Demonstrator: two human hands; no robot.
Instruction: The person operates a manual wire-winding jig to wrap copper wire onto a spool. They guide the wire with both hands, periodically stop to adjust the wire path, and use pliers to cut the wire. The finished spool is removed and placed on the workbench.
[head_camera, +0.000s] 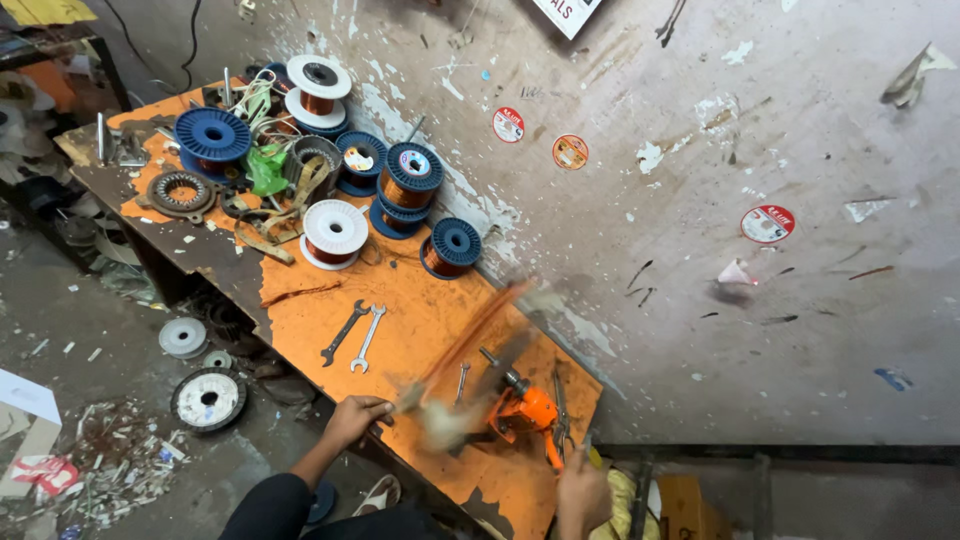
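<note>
1. Orange is the top of the workbench (420, 320), which stands against a stained grey wall (700, 250); we look down on it from above.
2. Our left hand (357, 418) is at the near edge of the workbench, with fingers curled shut on the end of a long reddish stick (470, 335).
3. That stick is blurred; it runs from the left hand slantwise up toward the wall edge of the bench.
4. Our right hand (582, 492) is at the near right corner, just beside the handle of an orange tool (528, 410); we cannot tell if its fingers are closed on something.
5. Orange tool lies on the right end of the bench, with a dark metal tip pointing toward the wall.
6. Two spanners (355, 335) lie side by side near the middle of the bench, apart from both hands.
7. Several spools of copper wire (410, 180), blue and white, stand at the far left end along the wall edge.
8. On the floor (110, 400) under the left edge, we see round discs and small scraps.
</note>
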